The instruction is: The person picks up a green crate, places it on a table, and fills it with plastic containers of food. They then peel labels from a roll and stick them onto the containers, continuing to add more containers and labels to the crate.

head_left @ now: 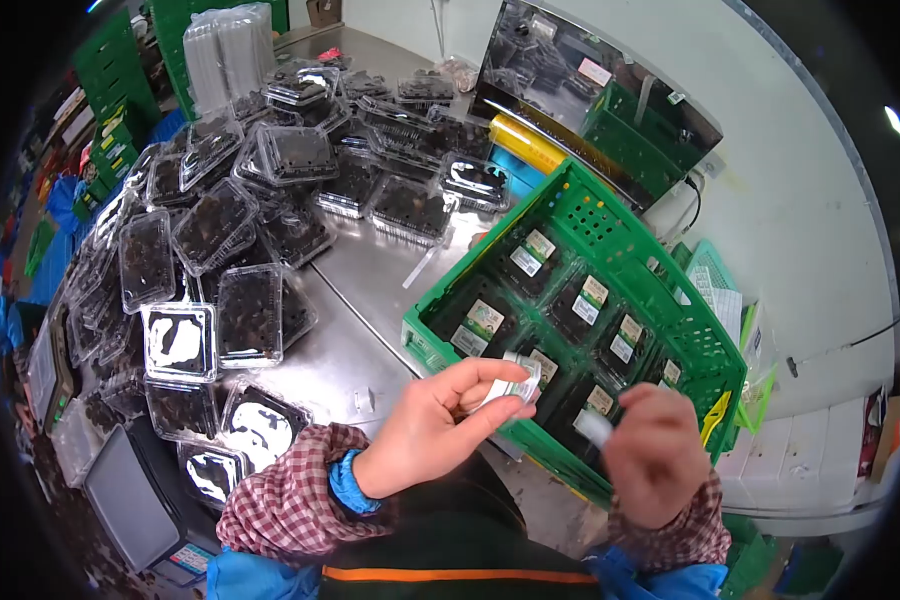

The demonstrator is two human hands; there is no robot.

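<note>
My left hand [440, 425] is closed around a small roll of white labels [527, 372], held above the near edge of the green crate [625, 225]. My right hand [655, 450] is over the crate's near right corner, its fingers smeared by motion. A blurred white label [592, 426] shows right beside those fingers, over a clear plastic box with dark contents; I cannot tell if they hold it. Several such boxes [515, 262] sit in rows in the crate, most showing a tan-and-green label and a white one.
Many lidded clear boxes [298, 155] of dark contents are heaped on the steel table [370, 290] to the left. A dark glossy panel [600, 90] and a yellow roll [527, 143] are behind the crate. A grey bin [135, 495] stands at lower left.
</note>
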